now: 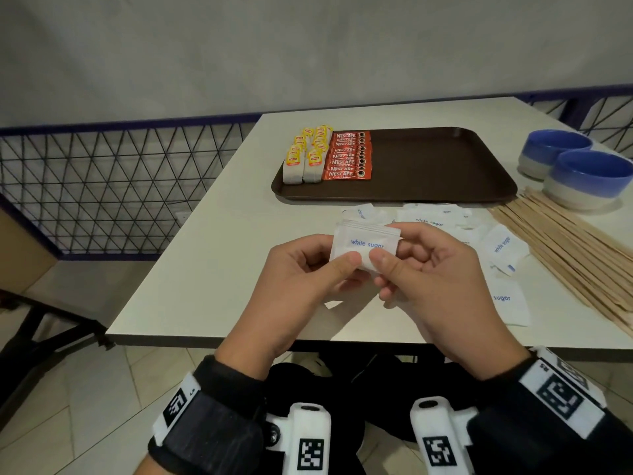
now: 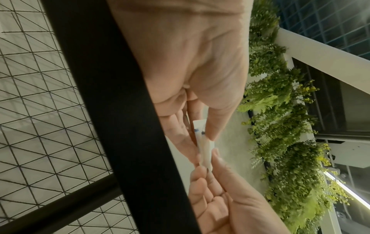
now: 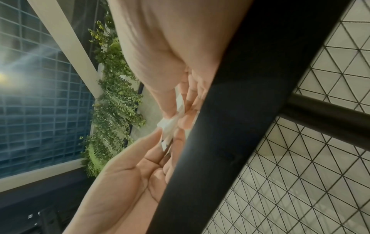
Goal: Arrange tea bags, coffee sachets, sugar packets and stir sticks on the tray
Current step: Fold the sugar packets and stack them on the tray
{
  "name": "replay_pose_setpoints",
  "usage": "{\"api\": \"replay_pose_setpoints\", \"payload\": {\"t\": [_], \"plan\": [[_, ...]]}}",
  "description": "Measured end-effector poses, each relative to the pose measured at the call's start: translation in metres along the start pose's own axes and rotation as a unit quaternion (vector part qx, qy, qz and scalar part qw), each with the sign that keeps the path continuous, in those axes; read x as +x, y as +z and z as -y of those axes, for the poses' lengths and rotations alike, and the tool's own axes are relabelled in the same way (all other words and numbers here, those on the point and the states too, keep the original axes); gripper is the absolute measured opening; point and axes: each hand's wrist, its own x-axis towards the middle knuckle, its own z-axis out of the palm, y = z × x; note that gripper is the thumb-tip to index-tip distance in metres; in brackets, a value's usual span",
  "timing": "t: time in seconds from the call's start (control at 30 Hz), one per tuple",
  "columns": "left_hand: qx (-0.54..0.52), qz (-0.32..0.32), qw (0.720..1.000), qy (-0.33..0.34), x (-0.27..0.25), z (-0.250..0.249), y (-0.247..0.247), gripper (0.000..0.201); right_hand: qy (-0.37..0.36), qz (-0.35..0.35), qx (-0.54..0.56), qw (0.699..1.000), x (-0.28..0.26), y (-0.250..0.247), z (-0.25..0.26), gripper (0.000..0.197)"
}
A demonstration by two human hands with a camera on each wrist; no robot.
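You held a small stack of white sugar packets (image 1: 364,246) above the desk's (image 1: 212,269) near edge, your left hand (image 1: 301,275) and right hand (image 1: 424,272) pinching it with thumbs and fingers. The tray (image 1: 428,166) lay beyond.

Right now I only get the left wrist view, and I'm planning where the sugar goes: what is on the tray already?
Observer: The head view shows tea bags in two rows at the left end of the tray, with coffee sachets overlapping in a row beside them.
Operator: Any sugar lying loose?
Observer: Yes. Apart from the held stack, loose sugar packets lie on the table in front of the tray.
Operator: And the stir sticks?
Observer: The stir sticks lie on the table right of those packets, none on the tray.
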Motion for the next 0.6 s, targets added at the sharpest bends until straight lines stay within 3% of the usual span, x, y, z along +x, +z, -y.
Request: {"api": "replay_pose_setpoints", "payload": {"t": [0.6], "plan": [[-0.019, -0.004, 1.0, -0.007, -0.002, -0.0005, 0.004, 0.021, -0.006, 0.021, -0.012, 1.0, -0.0021, -0.0012, 0.0015, 0.013]]}}
